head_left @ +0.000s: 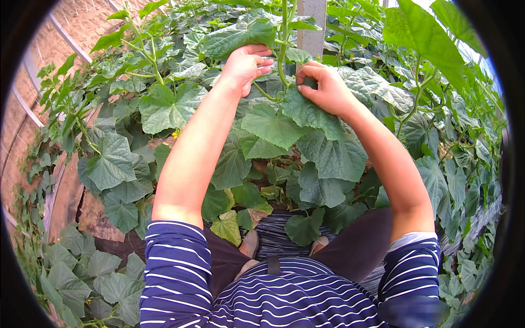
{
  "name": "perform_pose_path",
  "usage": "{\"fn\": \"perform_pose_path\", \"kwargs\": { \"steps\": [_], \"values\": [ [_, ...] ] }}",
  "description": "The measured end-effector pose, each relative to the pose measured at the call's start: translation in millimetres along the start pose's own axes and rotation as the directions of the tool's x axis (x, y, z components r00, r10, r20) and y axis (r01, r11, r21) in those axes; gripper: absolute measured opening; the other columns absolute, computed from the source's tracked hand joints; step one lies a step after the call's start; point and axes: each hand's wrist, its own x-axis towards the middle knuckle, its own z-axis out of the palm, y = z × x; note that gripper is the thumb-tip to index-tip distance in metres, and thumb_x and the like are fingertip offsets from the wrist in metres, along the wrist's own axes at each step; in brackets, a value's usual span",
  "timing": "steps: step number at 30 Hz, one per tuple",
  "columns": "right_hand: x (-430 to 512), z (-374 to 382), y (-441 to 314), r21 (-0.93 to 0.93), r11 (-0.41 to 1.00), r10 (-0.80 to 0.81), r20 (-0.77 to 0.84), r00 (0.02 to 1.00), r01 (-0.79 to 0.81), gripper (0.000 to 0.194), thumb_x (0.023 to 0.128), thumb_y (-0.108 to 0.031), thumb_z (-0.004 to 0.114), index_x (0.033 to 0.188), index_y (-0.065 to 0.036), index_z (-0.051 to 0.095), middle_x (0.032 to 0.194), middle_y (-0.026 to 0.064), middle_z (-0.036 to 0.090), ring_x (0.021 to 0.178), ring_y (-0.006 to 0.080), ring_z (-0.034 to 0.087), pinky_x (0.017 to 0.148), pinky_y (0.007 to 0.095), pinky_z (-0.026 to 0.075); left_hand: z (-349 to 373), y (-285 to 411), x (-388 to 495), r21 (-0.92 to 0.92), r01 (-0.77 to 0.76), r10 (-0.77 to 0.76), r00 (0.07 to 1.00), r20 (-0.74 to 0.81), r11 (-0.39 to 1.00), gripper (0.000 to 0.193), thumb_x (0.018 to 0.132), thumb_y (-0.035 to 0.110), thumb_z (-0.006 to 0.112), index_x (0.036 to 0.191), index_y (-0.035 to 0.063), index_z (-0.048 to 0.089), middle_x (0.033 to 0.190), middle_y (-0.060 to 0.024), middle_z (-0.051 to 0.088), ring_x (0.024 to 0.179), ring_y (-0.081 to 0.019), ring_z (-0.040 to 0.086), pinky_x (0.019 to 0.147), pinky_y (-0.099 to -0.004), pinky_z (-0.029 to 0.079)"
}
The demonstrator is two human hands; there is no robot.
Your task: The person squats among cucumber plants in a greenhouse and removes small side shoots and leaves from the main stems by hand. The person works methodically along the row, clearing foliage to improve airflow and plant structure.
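Note:
A thick green cucumber stem (282, 61) rises between my two hands. My left hand (247, 67) is just to its left, palm turned toward the stem and fingers apart, with nothing in its grasp. Over its fingertips hangs a broad cucumber leaf (240, 39). To the right of the stem, my right hand (324, 88) has thumb and forefinger bent together at the top of a darker leaf (311, 112). Whether that leaf is pinched between them cannot be made out. A thin tendril or leaf stalk (264, 92) branches off low on the stem.
Behind the stem stands a pale concrete post (311, 28). Dense cucumber foliage (328, 156) surrounds me, with another tall stem (416, 100) at right. Black plastic film (275, 233) covers the ground between my feet. An earthen wall (78, 24) with metal bars is at upper left.

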Motion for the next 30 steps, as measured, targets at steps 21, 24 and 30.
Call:
{"fn": "perform_pose_path", "kwargs": {
  "steps": [21,24,30],
  "values": [
    [32,-20,-6,0.152,0.868,0.430,0.244,0.869,-0.472,0.019,0.084,-0.016,0.062,0.090,0.002,0.066,0.076,0.0027,0.064,0.069,0.0102,0.054,0.064,0.0273,0.045,4,-62,35,0.281,-0.118,0.108,0.993,0.052,0.952,0.043,0.074,0.027,0.077,0.103,0.0011,0.060,0.093,-0.0099,0.064,0.076,-0.0154,0.060,0.071,-0.0289,0.047],
    [28,-15,-16,0.054,0.925,0.345,0.296,0.891,-0.376,0.021,0.082,-0.017,0.063,0.091,0.001,0.069,0.072,0.0031,0.064,0.067,0.0114,0.054,0.064,0.0294,0.045,6,-56,28,0.245,-0.079,0.077,0.997,0.017,0.966,0.034,0.077,0.021,0.075,0.101,0.0004,0.061,0.092,-0.0085,0.067,0.078,-0.0131,0.058,0.073,-0.0245,0.044],
    [39,-14,-14,0.472,0.675,0.539,0.209,0.816,-0.567,0.026,0.086,-0.001,0.056,0.111,0.000,0.061,0.092,0.0105,0.063,0.075,0.0130,0.061,0.065,0.0258,0.055,-15,-52,18,0.061,-0.009,-0.002,0.985,0.175,0.998,0.026,0.082,0.010,0.069,0.104,-0.0022,0.060,0.089,-0.0104,0.069,0.079,-0.0122,0.065,0.071,-0.0254,0.052]
  ]
}}
